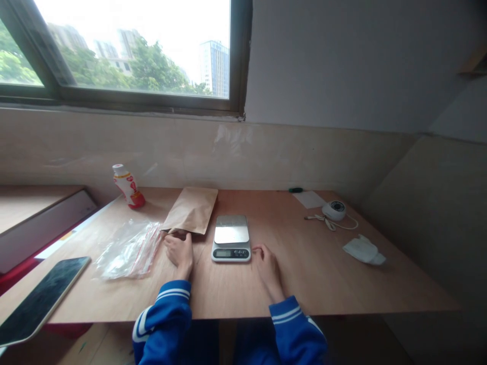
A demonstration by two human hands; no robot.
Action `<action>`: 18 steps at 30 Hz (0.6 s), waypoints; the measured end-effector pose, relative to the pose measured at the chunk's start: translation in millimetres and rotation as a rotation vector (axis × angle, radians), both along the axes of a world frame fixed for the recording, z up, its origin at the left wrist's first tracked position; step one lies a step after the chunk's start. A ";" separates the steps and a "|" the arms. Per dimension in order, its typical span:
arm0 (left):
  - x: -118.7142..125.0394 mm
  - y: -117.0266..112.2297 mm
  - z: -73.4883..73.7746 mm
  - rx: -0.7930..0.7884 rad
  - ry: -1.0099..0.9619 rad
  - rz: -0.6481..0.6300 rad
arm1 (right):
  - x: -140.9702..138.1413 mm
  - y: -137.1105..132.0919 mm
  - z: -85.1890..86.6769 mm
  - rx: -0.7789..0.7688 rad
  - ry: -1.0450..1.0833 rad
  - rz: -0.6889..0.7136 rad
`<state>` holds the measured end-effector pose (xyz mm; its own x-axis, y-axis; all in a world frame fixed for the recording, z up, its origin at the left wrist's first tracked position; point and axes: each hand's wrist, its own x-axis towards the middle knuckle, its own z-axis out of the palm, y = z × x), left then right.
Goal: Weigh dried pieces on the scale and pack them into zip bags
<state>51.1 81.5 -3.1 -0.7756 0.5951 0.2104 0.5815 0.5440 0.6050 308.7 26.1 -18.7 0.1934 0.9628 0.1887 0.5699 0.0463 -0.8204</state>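
My left hand (180, 252) rests on the wooden table (312, 274), its fingers curled at the near edge of a brown paper bag (192, 209) that lies flat. My right hand (266, 263) lies on the table just right of a small digital kitchen scale (231, 237), fingers loosely curled, holding nothing I can see. The scale's steel platform is bare. A pile of clear plastic zip bags (127, 249) lies left of my left hand. Both arms wear blue sleeves with white stripes.
A small red and white drink bottle (128, 186) stands at the back left. A dark phone or tablet (40, 299) lies at the near left edge. At the right are a round white device with a cable (334, 210), a paper sheet (310, 199) and a crumpled white wrapper (363, 250).
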 end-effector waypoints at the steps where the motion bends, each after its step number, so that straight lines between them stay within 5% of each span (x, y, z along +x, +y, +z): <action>1: 0.3 -2.5 -0.3 0.012 0.000 0.004 | 0.1 0.2 -0.3 -0.003 -0.002 0.003; 7: -2.5 -24.4 -6.3 0.228 -0.104 0.046 | 0.7 0.6 -2.6 0.000 -0.013 0.000; 10: 4.6 -35.4 -3.7 0.399 -0.115 -0.051 | 0.5 0.4 -2.5 0.013 -0.016 0.002; 14: 29.4 -31.7 14.8 0.481 -0.055 -0.487 | 0.0 -0.9 0.5 0.009 -0.029 -0.015; 18: 49.0 -3.2 33.5 0.251 0.003 -0.906 | 0.1 -2.4 3.9 0.014 -0.012 -0.012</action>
<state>100.1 78.4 30.4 -0.0383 0.9088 0.4154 0.7211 -0.2627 0.6411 308.8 23.8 -14.8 0.2027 0.9577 0.2043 0.5804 0.0505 -0.8128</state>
